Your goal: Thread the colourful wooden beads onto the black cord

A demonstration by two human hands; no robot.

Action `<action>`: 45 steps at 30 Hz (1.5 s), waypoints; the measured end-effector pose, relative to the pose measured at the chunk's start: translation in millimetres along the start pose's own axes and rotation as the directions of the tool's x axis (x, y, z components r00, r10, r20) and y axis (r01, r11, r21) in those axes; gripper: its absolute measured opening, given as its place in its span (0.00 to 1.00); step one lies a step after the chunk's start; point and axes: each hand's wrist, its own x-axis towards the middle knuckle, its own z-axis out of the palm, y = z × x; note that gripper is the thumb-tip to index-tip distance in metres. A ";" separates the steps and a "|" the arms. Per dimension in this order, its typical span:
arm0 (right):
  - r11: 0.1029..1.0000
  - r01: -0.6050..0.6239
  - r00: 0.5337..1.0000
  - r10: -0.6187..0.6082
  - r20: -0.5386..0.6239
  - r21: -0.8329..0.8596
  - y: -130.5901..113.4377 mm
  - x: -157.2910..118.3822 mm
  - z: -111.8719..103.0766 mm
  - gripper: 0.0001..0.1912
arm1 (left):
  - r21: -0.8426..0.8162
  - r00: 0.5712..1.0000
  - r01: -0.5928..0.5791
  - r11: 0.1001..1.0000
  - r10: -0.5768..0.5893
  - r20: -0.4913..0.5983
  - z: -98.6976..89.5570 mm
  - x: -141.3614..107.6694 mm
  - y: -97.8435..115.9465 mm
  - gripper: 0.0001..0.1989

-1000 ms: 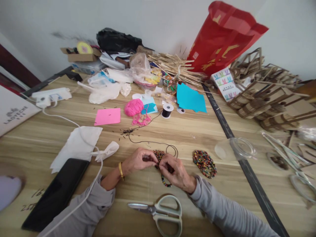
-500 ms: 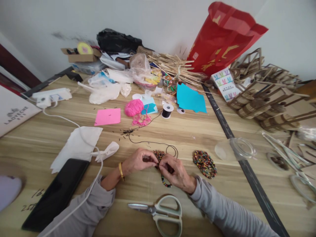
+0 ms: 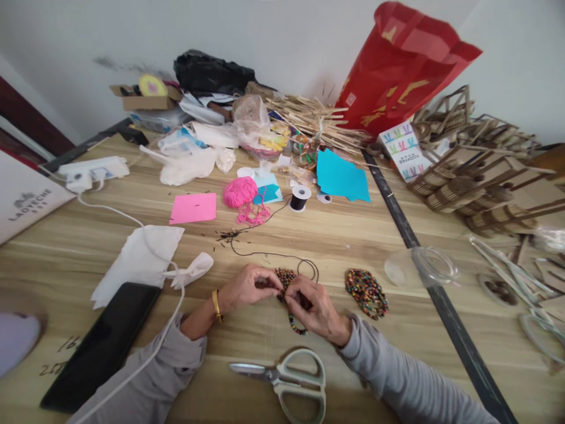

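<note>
My left hand (image 3: 252, 287), with a gold bracelet at the wrist, pinches at the strand of small multicoloured beads (image 3: 298, 327). My right hand (image 3: 311, 303) is closed on the same strand, its fingertips almost touching the left ones. What exactly lies between the fingertips is too small to tell. More beads show behind the hands, and a thin black cord (image 3: 269, 254) loops away toward a black spool (image 3: 300, 199). A coiled bunch of beads (image 3: 366, 293) rests to the right. Scissors (image 3: 289, 378) lie open-bladed side up near the front edge.
A black phone (image 3: 101, 347), white tissue (image 3: 136, 262) and white cable lie at left. Behind are pink paper (image 3: 193, 208), pink yarn (image 3: 239, 192) and blue paper (image 3: 342, 176). A clear plastic cup (image 3: 419, 267) and small wooden baskets (image 3: 477, 188) are at right.
</note>
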 end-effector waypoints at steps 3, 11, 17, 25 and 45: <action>1.000 -0.001 1.000 0.001 -0.001 0.002 1.0 -0.7 0.3 0.05 | -0.003 1.000 0.002 1.000 -0.002 0.000 -0.1 -0.1 0.3 0.07; 1.000 0.000 1.000 0.000 0.001 0.000 2.7 -1.9 1.1 0.05 | 0.009 1.000 -0.016 1.000 0.016 0.004 -0.4 0.1 -2.0 0.07; 1.000 -0.001 1.000 0.001 0.008 0.005 2.5 -1.5 1.2 0.05 | -0.042 1.000 0.007 0.999 -0.006 0.010 0.1 0.4 -3.2 0.06; 1.000 -0.003 1.000 0.003 0.014 0.001 3.8 -2.9 1.5 0.05 | -0.068 1.000 0.021 0.997 -0.020 0.014 0.9 0.7 -1.3 0.06; 1.000 0.003 1.000 -0.003 0.012 0.005 3.0 -1.7 1.3 0.05 | -0.080 1.000 0.022 0.997 -0.022 0.002 0.8 0.4 -0.8 0.06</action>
